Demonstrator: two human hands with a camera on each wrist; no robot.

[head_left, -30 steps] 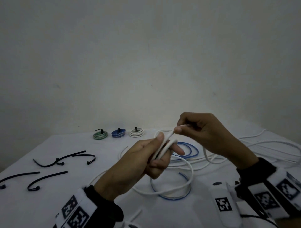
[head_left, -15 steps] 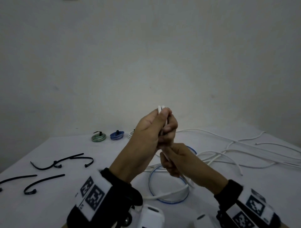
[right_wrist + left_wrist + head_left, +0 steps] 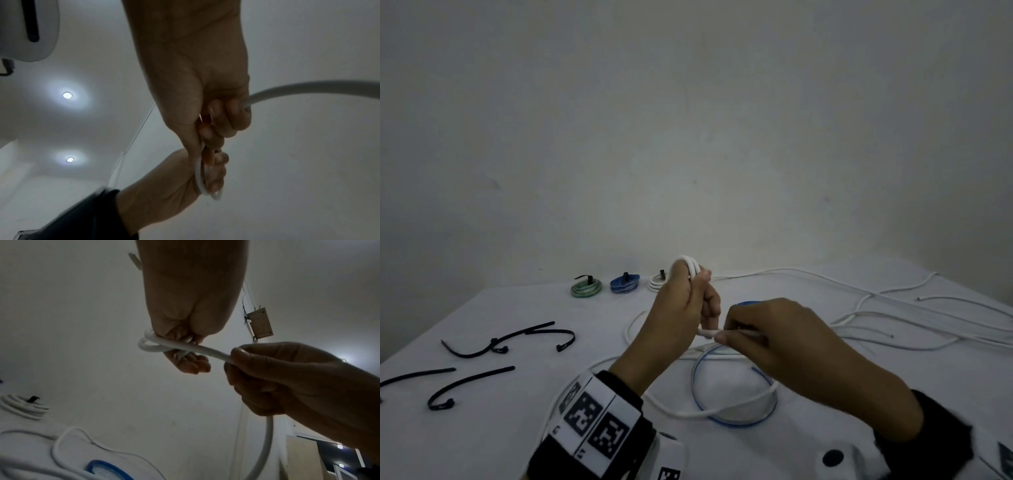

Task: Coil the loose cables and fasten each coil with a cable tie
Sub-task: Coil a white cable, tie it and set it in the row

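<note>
My left hand [image 3: 690, 308] is raised above the table and grips a small coil of white cable [image 3: 691, 264], whose loops stick out above the fingers. In the left wrist view the coil [image 3: 150, 345] sits under the curled fingers. My right hand [image 3: 774, 337] pinches the same white cable [image 3: 707, 332] just right of the left hand and holds a length running off to the side [image 3: 308, 87]. The cable's slack [image 3: 688, 409] lies on the table in a loop, beside a loose blue cable [image 3: 739, 419].
Three tied coils stand at the back: green [image 3: 586, 287], blue [image 3: 624, 283] and white [image 3: 656, 281]. Several black cable ties [image 3: 510, 339] lie at the left. More loose white cables [image 3: 893, 308] spread over the right of the white table [image 3: 482, 438].
The left hand has stayed raised with the coil. The right hand has swung from below the left hand up to its right side, drawing the cable sideways.
</note>
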